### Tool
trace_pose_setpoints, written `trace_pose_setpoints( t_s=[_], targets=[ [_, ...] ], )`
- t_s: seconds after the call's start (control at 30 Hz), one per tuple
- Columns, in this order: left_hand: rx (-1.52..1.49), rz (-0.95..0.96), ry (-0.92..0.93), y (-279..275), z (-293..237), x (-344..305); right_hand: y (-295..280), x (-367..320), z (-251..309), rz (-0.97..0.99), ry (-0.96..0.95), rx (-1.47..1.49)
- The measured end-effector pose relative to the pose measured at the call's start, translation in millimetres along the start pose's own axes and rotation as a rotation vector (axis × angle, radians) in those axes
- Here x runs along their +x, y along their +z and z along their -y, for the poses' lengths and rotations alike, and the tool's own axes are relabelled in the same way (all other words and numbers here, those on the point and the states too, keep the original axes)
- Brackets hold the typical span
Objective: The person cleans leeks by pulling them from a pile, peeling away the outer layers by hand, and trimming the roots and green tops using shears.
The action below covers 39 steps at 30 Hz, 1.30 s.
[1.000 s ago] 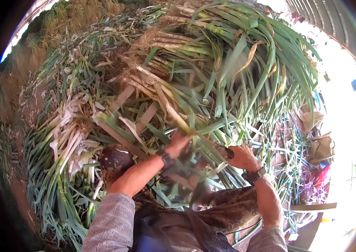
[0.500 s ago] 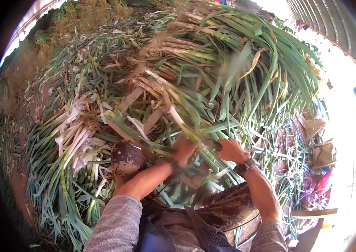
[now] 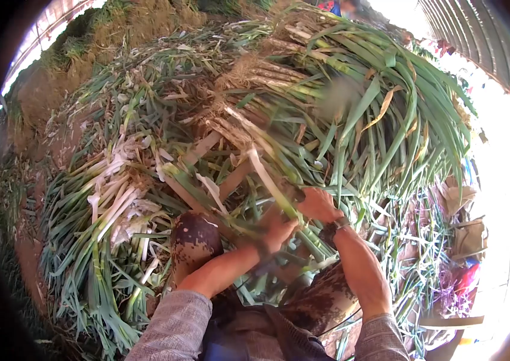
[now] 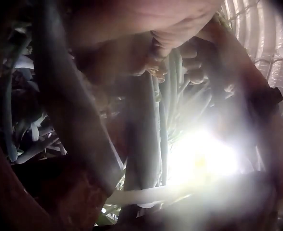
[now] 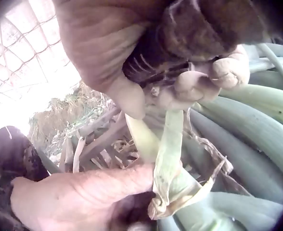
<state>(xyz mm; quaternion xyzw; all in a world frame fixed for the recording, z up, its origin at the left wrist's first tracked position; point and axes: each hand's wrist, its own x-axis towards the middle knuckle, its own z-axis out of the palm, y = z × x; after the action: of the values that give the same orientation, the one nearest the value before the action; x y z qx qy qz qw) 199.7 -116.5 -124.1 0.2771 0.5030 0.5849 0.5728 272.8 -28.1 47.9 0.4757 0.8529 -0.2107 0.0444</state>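
Observation:
A long green onion (image 3: 272,183), pale at its root end and green higher up, lies slanting between my hands. My left hand (image 3: 280,231) grips it around the green part. Close above, my right hand (image 3: 320,206) pinches a loose outer leaf (image 5: 169,154) between thumb and fingertip, and the leaf peels away from the stalk. A dark brown handle-like thing (image 5: 194,33) sits in the same right palm, its far end hidden. In the left wrist view, my left hand (image 4: 180,29) shows at the top, dim and blurred by glare.
A big heap of untrimmed green onions (image 3: 381,114) with rooty ends lies ahead and right. Cleaned white-stemmed ones (image 3: 116,204) are piled at left. Stripped leaves cover the ground around my knee (image 3: 195,240). Purple strings (image 3: 450,274) lie at right.
My right hand has moved left and up, from the leafy part toward my left hand. The left hand, still gripping the stalk, has shifted right and slightly down in the view.

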Motion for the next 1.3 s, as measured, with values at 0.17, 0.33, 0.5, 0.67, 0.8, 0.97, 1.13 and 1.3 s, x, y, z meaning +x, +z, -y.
trace_pose_setpoints(
  t_s=[0.17,0.33,0.5,0.67,0.8,0.97,1.13,1.3],
  targets=[
    [0.086,-0.042,0.066,-5,20,13,5,9,9,-0.086,0.089,0.042],
    [0.009,-0.017,-0.058,3,-6,-4,1,1,4,-0.014,-0.036,-0.013],
    [-0.052,0.117,-0.168,-1,-9,-12,3,-18,-17,-0.045,-0.089,-0.060],
    [0.457,0.190,0.576,-25,-7,12,-24,-63,-56,-0.068,-0.080,-0.027],
    [-0.223,0.007,-0.031,-27,-56,7,-32,-94,-80,0.063,-0.125,0.149],
    [-0.417,-0.216,-0.107,-51,-103,24,-21,-108,-102,0.073,-0.152,0.060],
    [-0.384,-0.205,-0.080,-62,-118,32,-27,-115,-99,0.148,-0.111,0.098],
    [-0.274,0.231,-0.046,-70,-156,28,-34,-120,-87,0.076,-0.170,0.148]
  ],
)
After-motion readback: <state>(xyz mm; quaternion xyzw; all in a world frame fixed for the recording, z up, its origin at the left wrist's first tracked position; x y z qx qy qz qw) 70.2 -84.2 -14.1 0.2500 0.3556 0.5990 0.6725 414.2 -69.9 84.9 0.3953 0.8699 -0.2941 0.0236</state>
